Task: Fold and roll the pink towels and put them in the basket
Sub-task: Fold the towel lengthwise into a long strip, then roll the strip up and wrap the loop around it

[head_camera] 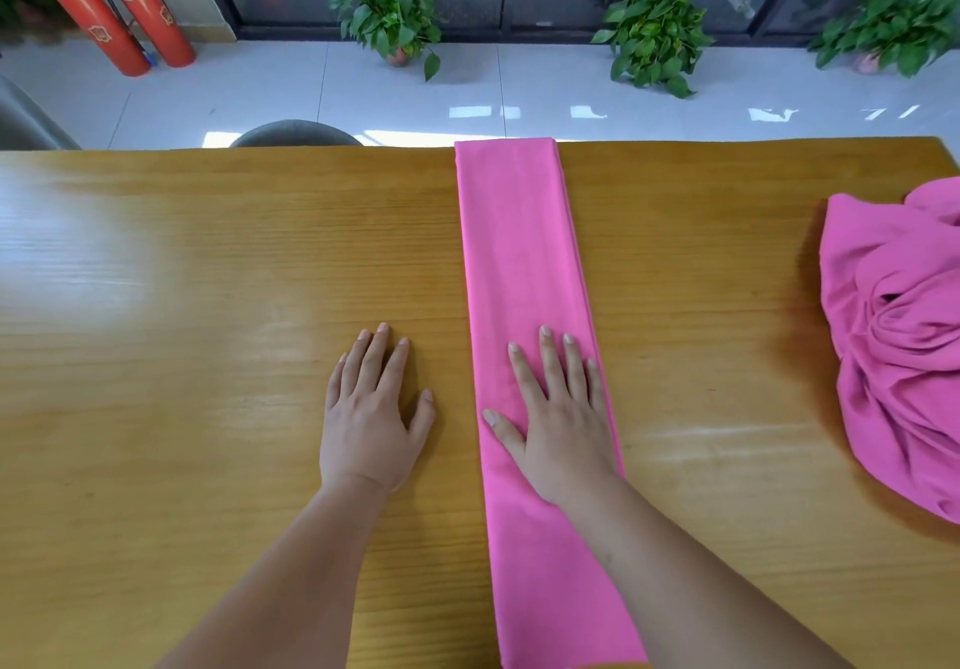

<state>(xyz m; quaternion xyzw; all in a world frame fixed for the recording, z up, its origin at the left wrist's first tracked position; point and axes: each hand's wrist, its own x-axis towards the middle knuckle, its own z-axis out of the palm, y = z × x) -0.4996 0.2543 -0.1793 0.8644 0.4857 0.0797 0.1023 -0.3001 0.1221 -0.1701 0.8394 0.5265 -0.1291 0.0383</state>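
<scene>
Pale floor tiles point(249, 91) run from behind a wooden desk point(208, 278) up to a dark-framed glass front. Three leafy plants stand along that glass: one left of centre point(389, 8), one right of centre point(654, 29) and one at the far right point(893, 23). The first sits in a small pinkish pot point(399, 56). The middle plant's pot is hidden by its leaves. Two red fire extinguishers point(104, 8) lean in the top left corner. A rounded grey chair back point(293, 134) shows just beyond the desk's far edge.

The folded towel point(514, 252) lies on the desk as one long, narrow pink strip reaching from the far edge to the near edge. The right grip point(561, 434) rests flat on it, palm down with the fingers straight and slightly spread, clasping nothing. The right forearm crosses the strip's near end. The left grip point(371, 419) lies flat on bare wood just beside the strip's left edge, apart from it, its fingers also straight and holding nothing.

Well apart, at the desk's right side, sits a crumpled pink heap point(898, 356) of towel cloth, cut off by the frame. Whether it is one towel or several cannot be told.
</scene>
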